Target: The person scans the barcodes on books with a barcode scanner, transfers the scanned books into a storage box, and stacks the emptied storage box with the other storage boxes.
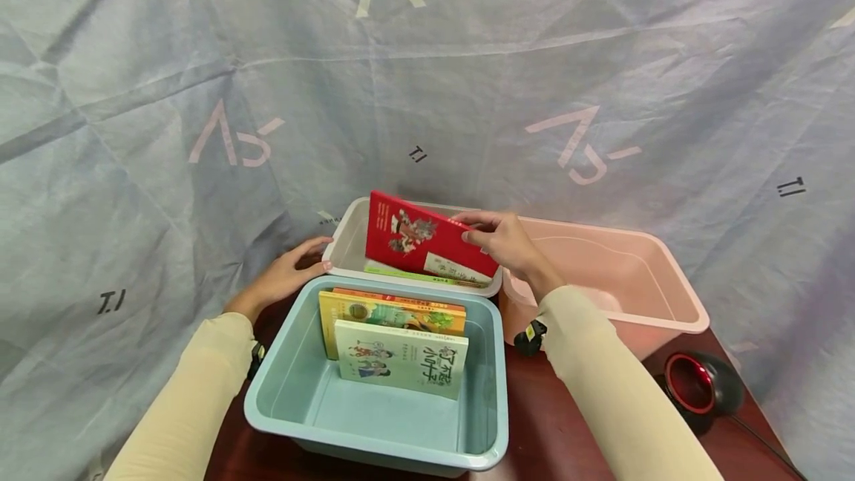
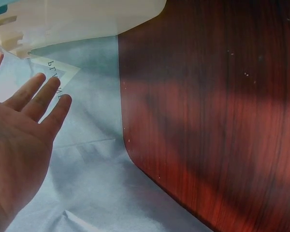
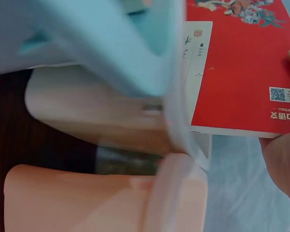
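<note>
My right hand [image 1: 510, 243] pinches a red book [image 1: 407, 232] by its upper right edge. The book stands tilted, its lower part inside the white bin [image 1: 347, 232]. In the right wrist view, a pale label and a QR code show on the red cover [image 3: 241, 92], and part of the hand [image 3: 286, 164] is at its edge. A green-edged book [image 1: 414, 275] lies in front of it in the white bin. My left hand [image 1: 283, 277] touches that bin's left rim; the left wrist view shows this hand [image 2: 24, 140] with its fingers spread.
In front stands a light blue bin [image 1: 374, 429] with an orange-yellow book [image 1: 394, 314] and a pale green book [image 1: 401, 358] upright inside. To the right are a pink bin [image 1: 621, 273] and a black-and-red round device [image 1: 701, 384] with a cable. A grey cloth hangs behind the dark red table [image 1: 554, 414].
</note>
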Demonstrator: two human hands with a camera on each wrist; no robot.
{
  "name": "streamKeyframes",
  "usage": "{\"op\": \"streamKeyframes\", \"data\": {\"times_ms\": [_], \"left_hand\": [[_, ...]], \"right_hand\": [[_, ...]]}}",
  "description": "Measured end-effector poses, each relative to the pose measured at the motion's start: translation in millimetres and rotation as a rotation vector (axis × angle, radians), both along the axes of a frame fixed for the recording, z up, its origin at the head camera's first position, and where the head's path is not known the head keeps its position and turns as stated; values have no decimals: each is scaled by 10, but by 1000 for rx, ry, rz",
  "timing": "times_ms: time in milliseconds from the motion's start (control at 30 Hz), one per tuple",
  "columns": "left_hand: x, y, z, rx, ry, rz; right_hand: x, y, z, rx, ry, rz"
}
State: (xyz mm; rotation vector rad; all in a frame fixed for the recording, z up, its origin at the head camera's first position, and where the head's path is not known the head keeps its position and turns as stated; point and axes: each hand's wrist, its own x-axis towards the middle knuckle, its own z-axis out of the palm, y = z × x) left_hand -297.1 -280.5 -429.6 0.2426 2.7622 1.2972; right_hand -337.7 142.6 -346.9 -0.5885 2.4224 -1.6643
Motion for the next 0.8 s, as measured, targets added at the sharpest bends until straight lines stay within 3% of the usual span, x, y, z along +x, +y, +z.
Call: {"op": "streamKeyframes", "data": {"times_ms": [233, 600, 800], "left_hand": [[5, -6, 9, -18, -17, 6], [27, -6, 17, -3, -26, 6], [43, -2, 27, 0, -28, 6]], "right_hand": [[66, -126, -173, 87, -34, 131], [53, -197, -392, 192, 0, 174], [32, -237, -439, 237, -8, 198]]}}
